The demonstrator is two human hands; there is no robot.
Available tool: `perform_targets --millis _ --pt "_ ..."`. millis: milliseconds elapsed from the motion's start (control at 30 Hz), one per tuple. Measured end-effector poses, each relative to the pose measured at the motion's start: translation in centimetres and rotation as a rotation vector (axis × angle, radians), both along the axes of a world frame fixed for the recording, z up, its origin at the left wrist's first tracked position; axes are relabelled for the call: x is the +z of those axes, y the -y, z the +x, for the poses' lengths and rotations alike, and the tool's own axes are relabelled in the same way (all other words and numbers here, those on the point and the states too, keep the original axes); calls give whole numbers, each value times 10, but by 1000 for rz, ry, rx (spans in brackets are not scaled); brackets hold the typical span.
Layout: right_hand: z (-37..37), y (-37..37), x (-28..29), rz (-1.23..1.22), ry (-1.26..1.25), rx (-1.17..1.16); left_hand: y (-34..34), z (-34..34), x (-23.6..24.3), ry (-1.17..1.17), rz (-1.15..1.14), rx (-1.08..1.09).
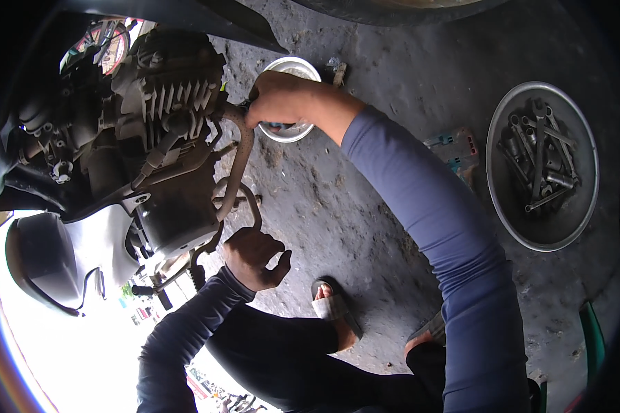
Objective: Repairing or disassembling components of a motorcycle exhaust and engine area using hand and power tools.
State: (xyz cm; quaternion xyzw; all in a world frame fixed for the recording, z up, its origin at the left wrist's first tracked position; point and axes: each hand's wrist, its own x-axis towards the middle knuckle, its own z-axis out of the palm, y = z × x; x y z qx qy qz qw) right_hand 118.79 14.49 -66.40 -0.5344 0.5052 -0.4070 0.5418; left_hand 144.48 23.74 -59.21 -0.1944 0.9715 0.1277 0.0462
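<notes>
Exhaust pipe [240, 162], rusty, curving down from engine cylinder [172, 103] of motorcycle. Right hand [277, 100] closed at pipe's upper end by cylinder, gripping a tool with blue handle. Left hand [253, 256] at pipe's lower bend, fingers curled, touching it. Small metal bowl [303, 67] behind right hand; tray of wrenches [517, 220] well apart on concrete.

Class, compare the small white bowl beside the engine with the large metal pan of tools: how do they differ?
The small white bowl sits by the exhaust pipe, partly covered by the right hand; the large metal pan lies apart, uncovered. The bowl is far smaller. The pan holds wrenches and sockets; the bowl's contents cannot be made out. Both are round and rest on the concrete floor.
</notes>
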Motion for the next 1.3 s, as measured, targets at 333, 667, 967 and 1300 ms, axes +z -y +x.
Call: perform_targets --millis 333,667,967,1300 --pt "-14 6 -17 244 878 -29 2 8 -5 -137 17 -66" --pt "13 -8 28 235 198 -175 -4 16 0 -94 -19 -74" --pt "-20 -14 17 371 366 73 -9 13 0 -71 -48 -91" --pt "-14 -28 33 391 450 -33 -5 21 7 19 -25 -95"
